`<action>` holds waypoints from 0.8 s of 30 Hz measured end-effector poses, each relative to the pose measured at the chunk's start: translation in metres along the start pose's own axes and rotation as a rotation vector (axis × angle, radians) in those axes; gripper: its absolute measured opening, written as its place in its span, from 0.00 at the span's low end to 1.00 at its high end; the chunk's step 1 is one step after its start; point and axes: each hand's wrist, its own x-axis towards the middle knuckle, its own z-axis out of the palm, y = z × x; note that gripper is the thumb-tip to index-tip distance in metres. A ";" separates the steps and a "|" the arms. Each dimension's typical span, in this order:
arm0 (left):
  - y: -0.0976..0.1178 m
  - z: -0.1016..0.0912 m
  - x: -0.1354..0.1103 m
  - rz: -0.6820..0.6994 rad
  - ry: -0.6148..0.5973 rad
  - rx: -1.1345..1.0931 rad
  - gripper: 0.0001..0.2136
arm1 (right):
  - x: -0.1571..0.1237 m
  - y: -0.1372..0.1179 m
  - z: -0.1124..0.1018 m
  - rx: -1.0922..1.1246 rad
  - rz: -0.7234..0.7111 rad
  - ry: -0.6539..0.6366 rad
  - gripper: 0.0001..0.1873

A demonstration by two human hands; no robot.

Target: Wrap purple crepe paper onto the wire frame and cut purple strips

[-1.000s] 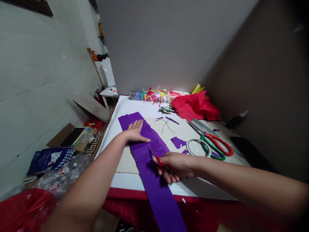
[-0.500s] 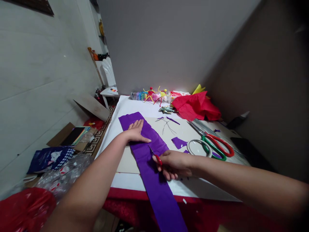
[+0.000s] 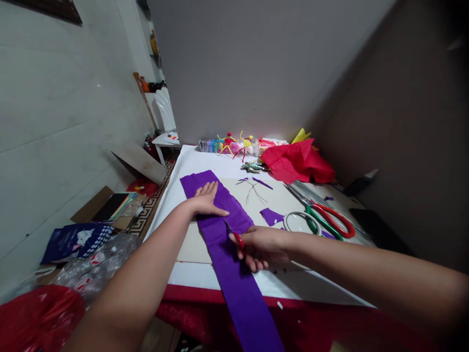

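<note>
A long strip of purple crepe paper lies slantwise over a beige board and hangs past the table's front edge. Flat on its upper part rests my left hand, fingers stretched out and thumb pointing right. My right hand is closed round small red-handled scissors, whose tips point up and left over the paper, close to the left thumb. Whether the blades touch the paper I cannot tell. A thin wire figure with purple bits on its arms lies beyond the strip, and a purple scrap lies right of it.
Large scissors with red and green handles and a white tape roll lie on the right. Red paper, a shiny turtle and two pipe-cleaner figures sit at the back. Bags and a box stand left.
My right hand with the small scissors has shifted very slightly up and left. The left hand and the purple paper have stayed in place.
</note>
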 end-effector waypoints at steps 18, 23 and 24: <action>0.000 0.002 0.003 -0.029 0.015 -0.001 0.44 | 0.011 -0.004 -0.004 -0.039 -0.047 0.024 0.22; -0.002 0.002 0.004 -0.022 0.010 0.004 0.45 | 0.010 -0.006 -0.003 -0.045 -0.040 0.033 0.23; -0.002 0.002 0.004 -0.022 0.009 0.005 0.45 | 0.010 -0.007 -0.003 -0.047 -0.037 0.034 0.23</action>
